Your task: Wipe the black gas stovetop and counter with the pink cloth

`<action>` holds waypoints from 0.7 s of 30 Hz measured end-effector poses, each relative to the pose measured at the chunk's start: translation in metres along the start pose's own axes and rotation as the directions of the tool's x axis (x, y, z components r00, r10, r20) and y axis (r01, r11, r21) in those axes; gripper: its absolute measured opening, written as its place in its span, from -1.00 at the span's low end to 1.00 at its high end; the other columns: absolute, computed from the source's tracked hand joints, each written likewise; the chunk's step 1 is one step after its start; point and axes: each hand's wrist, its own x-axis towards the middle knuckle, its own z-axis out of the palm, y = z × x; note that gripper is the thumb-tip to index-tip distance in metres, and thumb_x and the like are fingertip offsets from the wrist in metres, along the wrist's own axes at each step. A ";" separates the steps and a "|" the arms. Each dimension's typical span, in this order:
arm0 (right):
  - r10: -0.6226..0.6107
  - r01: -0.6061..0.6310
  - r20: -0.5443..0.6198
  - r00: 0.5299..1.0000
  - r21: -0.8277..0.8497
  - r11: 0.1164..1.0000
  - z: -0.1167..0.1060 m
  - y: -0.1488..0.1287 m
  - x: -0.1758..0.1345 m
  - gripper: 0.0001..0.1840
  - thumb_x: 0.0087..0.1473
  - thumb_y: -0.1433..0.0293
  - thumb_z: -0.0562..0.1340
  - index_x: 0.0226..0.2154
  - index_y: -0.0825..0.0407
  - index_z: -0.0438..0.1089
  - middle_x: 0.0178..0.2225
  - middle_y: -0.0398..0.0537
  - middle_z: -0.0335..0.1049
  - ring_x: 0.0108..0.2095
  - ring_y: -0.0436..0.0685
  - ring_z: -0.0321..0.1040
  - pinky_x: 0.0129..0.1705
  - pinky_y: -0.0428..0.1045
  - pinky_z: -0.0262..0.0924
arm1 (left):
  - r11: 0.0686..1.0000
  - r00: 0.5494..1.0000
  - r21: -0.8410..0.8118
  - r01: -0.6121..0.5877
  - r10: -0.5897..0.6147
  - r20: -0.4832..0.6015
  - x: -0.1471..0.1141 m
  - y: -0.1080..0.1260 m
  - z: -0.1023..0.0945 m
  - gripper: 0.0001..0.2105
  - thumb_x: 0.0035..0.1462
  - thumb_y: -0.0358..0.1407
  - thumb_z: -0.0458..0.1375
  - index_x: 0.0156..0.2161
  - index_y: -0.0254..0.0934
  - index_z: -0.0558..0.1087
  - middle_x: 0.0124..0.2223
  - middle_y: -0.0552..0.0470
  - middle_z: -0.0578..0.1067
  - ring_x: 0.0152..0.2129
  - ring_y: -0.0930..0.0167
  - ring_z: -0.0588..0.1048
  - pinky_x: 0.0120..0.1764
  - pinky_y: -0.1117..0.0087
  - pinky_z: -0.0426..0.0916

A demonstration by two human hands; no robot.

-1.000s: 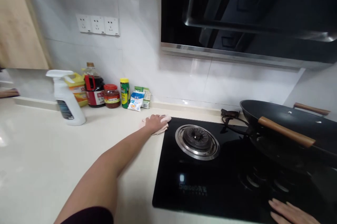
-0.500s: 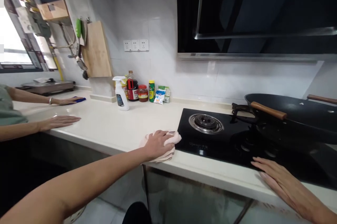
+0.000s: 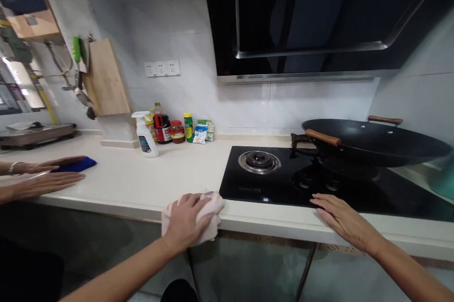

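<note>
My left hand (image 3: 186, 221) is wrapped over a pale pink cloth (image 3: 210, 217), which it presses against the front edge of the white countertop (image 3: 117, 179), just left of the stove. Part of the cloth hangs over that edge. Stretched out flat, my right hand (image 3: 342, 219) rests with its fingertips at the front border of the black gas stove (image 3: 280, 188) and holds nothing. Behind my right hand, a large black wok (image 3: 372, 143) with wooden handles sits on the right burner. The left burner (image 3: 259, 161) is bare.
At the far left, another person's hands (image 3: 46, 181) lie on the counter by a blue cloth (image 3: 76, 164). A white spray bottle (image 3: 145, 136) stands near several condiments, including a red-lidded jar (image 3: 178, 132). The range hood (image 3: 301, 22) overhangs the stove.
My left hand has drawn the pink cloth back toward me, over the counter's front edge. The view has turned right. The other person's hands and blue cloth have moved closer together.
</note>
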 end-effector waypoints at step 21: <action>0.424 -0.278 -0.154 0.893 0.552 0.786 -0.016 -0.007 0.014 -0.35 0.32 -0.08 -0.07 -0.17 -0.03 0.56 -0.08 0.03 0.55 0.00 0.25 0.43 0.15 0.16 0.23 | 0.745 0.818 -0.397 -0.536 0.575 -0.027 0.094 0.280 0.044 -0.49 0.13 0.06 0.21 0.13 -0.07 0.42 0.10 -0.08 0.41 0.03 0.13 0.33 0.07 -0.02 0.20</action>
